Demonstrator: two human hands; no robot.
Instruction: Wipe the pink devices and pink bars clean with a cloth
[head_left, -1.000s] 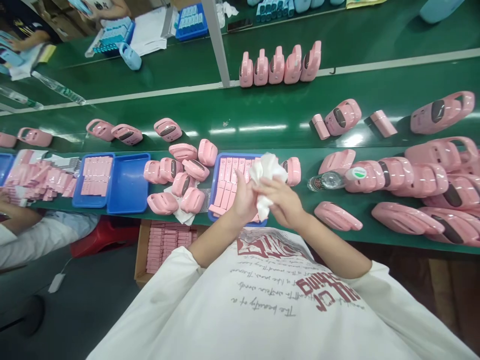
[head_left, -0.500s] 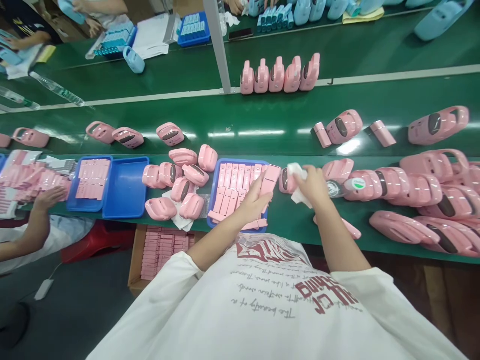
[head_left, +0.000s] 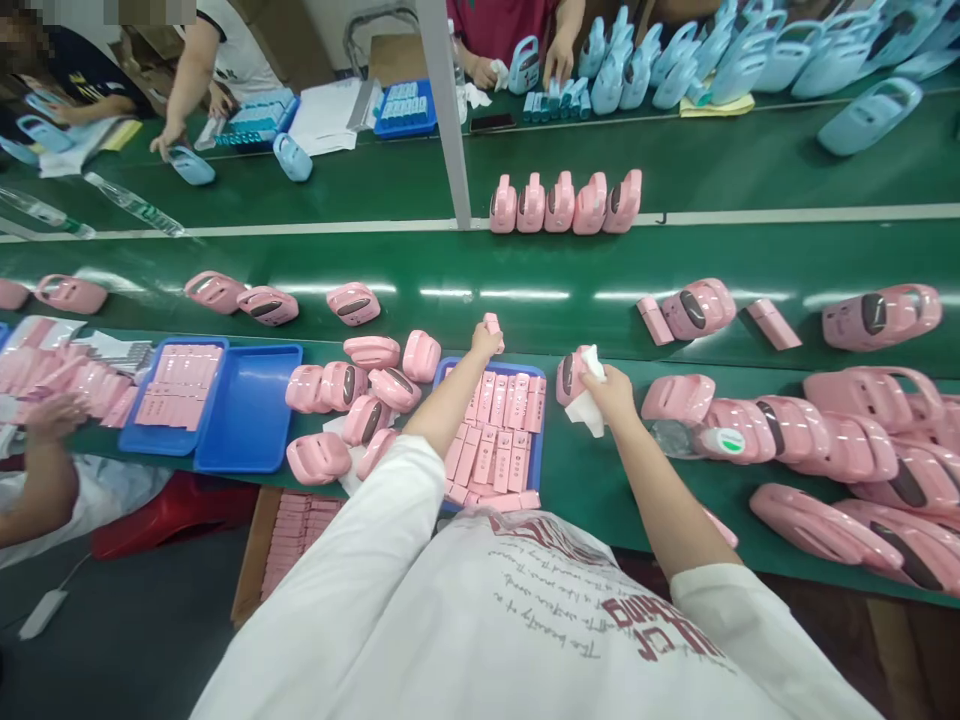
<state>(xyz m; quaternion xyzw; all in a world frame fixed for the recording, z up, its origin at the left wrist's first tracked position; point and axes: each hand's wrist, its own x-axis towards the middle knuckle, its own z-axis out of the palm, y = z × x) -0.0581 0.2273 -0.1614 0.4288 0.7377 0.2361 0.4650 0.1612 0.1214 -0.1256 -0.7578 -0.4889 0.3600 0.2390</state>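
A small pink part [head_left: 492, 322] is pinched at the tips of the left hand [head_left: 484, 340], its fingers [head_left: 487, 335] pressed together around it, and the hand is stretched out just past the far rim of the tray [head_left: 534, 368], at the near edge of the belt [head_left: 525, 290]. So light a pinch at full reach is judged insecure: the part could slip and be lost on the belt or among the strips [head_left: 502, 440] in the tray. Those strips could also be brushed out of their rows by the forearm, which lies across the tray's left half. The right hand [head_left: 613, 392] is placed just right of the tray's far corner, its fingers [head_left: 600, 378] curled shut on a crumpled cloth [head_left: 586, 408] and pressed against a pink casing [head_left: 568, 376]. Whether the casing is lifted or rests on the counter [head_left: 585, 480] cannot be told. Because cloth lies between the fingers and the glossy shell, the casing could slide free and be scuffed on the counter. A bottle [head_left: 705, 440] lying further right of the tray could be knocked by the right wrist.
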